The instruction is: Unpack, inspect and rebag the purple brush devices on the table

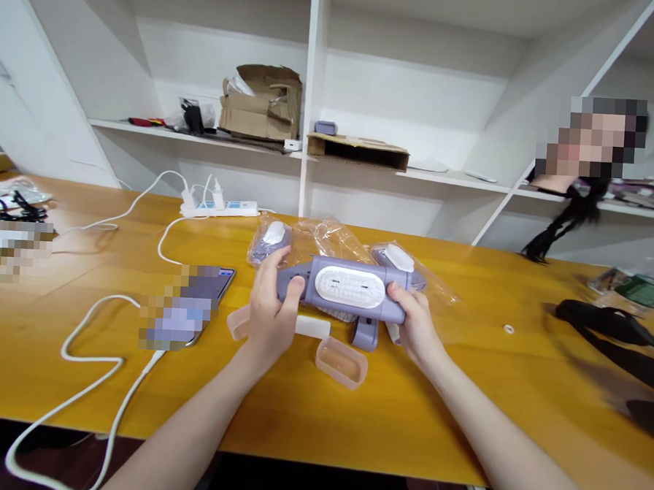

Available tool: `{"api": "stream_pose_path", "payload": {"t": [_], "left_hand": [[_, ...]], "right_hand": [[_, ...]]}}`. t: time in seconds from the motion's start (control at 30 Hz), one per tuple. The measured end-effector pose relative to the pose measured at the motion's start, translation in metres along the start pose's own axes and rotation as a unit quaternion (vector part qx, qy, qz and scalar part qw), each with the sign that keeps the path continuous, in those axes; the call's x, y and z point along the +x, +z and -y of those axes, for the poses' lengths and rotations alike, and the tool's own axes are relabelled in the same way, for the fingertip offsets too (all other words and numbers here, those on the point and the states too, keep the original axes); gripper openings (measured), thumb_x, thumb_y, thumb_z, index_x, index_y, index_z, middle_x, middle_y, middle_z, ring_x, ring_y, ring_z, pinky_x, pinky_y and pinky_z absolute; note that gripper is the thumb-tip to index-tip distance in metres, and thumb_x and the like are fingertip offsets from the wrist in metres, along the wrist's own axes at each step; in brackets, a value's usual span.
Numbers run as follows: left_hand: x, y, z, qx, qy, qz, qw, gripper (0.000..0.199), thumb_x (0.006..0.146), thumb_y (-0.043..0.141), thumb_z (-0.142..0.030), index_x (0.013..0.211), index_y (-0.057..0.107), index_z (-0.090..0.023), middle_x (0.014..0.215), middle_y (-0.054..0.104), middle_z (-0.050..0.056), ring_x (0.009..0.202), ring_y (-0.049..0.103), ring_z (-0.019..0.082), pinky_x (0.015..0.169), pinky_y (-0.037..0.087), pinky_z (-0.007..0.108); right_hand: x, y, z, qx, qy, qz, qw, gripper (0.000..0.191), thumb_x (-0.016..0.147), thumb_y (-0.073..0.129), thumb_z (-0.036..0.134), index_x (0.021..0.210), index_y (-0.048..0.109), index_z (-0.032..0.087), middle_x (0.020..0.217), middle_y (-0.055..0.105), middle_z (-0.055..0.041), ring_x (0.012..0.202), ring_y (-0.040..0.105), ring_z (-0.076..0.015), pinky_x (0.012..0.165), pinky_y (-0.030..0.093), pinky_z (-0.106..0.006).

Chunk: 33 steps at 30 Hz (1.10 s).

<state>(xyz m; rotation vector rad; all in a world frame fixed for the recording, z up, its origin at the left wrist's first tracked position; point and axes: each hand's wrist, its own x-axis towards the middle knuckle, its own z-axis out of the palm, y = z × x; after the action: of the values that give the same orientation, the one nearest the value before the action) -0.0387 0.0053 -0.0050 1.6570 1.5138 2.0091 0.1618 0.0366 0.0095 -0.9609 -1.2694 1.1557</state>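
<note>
Between my hands, above the table, is a purple plastic device point(292, 281) with a white oval textured panel point(349, 287) facing me. My left hand point(273, 301) grips its tapered left end, thumb on the front. My right hand point(417, 319) clasps the right end, thumb beside the panel. Below it are a clear pinkish plastic tray point(341, 363), a second similar tray point(238, 322) partly behind my left hand, a white bar point(312, 326) and a purple bracket-like part point(365, 335). Behind lie two purple-and-white pieces in clear plastic bags point(274, 235) point(395, 257).
A phone point(215, 294) on a white charging cable point(94, 359) lies to the left. A white power strip point(219, 209) sits at the back. Dark straps point(602, 321) lie at the right, near another person point(560, 185). Cardboard boxes point(262, 110) occupy the shelf.
</note>
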Motion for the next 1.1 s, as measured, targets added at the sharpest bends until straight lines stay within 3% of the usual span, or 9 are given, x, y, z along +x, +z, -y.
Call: {"api": "stream_pose_path", "payload": {"t": [0.17, 0.3, 0.37, 0.53, 0.8, 1.1], "left_hand": [[-0.001, -0.016, -0.013, 0.141, 0.068, 0.011, 0.988, 0.043, 0.087, 0.045, -0.031, 0.128, 0.046, -0.019, 0.131, 0.050, 0.013, 0.124, 0.044, 0.025, 0.104, 0.032, 0.045], [-0.023, -0.045, -0.019, 0.357, -0.008, 0.114, 0.927, 0.055, 0.086, 0.043, -0.046, 0.137, 0.039, -0.025, 0.148, 0.033, 0.012, 0.136, 0.021, 0.042, 0.098, 0.016, 0.073], [-0.037, -0.059, -0.013, 0.426, -0.030, 0.140, 0.893, 0.057, 0.088, 0.036, -0.048, 0.141, 0.034, -0.027, 0.151, 0.027, 0.011, 0.138, 0.014, 0.043, 0.096, 0.011, 0.076], [-0.056, -0.080, 0.008, 0.513, -0.063, 0.157, 0.842, 0.057, 0.092, 0.025, -0.045, 0.145, 0.025, -0.024, 0.153, 0.020, 0.013, 0.134, 0.026, 0.044, 0.095, 0.010, 0.076], [-0.054, -0.083, 0.018, 0.523, -0.065, 0.173, 0.832, 0.057, 0.093, 0.024, -0.043, 0.147, 0.014, -0.025, 0.155, 0.012, 0.010, 0.129, 0.036, 0.040, 0.097, 0.011, 0.074], [-0.048, -0.081, 0.025, 0.493, -0.074, 0.178, 0.849, 0.060, 0.092, 0.022, -0.048, 0.147, 0.007, -0.028, 0.155, 0.011, 0.007, 0.129, 0.037, 0.040, 0.096, 0.014, 0.075]], "right_hand": [[-0.001, -0.001, -0.002, 0.026, -0.007, -0.026, 0.999, 0.026, 0.065, 0.072, 0.042, 0.070, 0.065, 0.017, 0.067, 0.065, -0.0021, 0.058, 0.055, -0.0151, 0.052, 0.041, -0.023], [0.000, -0.004, -0.003, 0.042, -0.003, -0.023, 0.999, 0.026, 0.067, 0.070, 0.043, 0.069, 0.063, 0.018, 0.062, 0.062, 0.0006, 0.052, 0.051, -0.0129, 0.047, 0.038, -0.022], [0.001, -0.005, -0.004, 0.050, 0.006, -0.029, 0.998, 0.028, 0.067, 0.070, 0.044, 0.066, 0.061, 0.018, 0.053, 0.054, 0.0028, 0.046, 0.044, -0.0108, 0.041, 0.033, -0.022], [0.003, -0.003, -0.004, 0.079, 0.021, -0.049, 0.995, 0.031, 0.065, 0.071, 0.045, 0.062, 0.056, 0.018, 0.047, 0.045, 0.0052, 0.041, 0.037, -0.0093, 0.036, 0.029, -0.022], [0.002, -0.001, 0.001, 0.076, 0.012, -0.044, 0.996, 0.030, 0.066, 0.070, 0.044, 0.060, 0.054, 0.019, 0.045, 0.044, 0.0052, 0.040, 0.036, -0.0091, 0.036, 0.030, -0.022], [0.002, -0.001, 0.000, 0.081, 0.020, -0.045, 0.995, 0.033, 0.064, 0.072, 0.046, 0.061, 0.055, 0.018, 0.047, 0.046, 0.0045, 0.041, 0.039, -0.0089, 0.035, 0.032, -0.021]]}}
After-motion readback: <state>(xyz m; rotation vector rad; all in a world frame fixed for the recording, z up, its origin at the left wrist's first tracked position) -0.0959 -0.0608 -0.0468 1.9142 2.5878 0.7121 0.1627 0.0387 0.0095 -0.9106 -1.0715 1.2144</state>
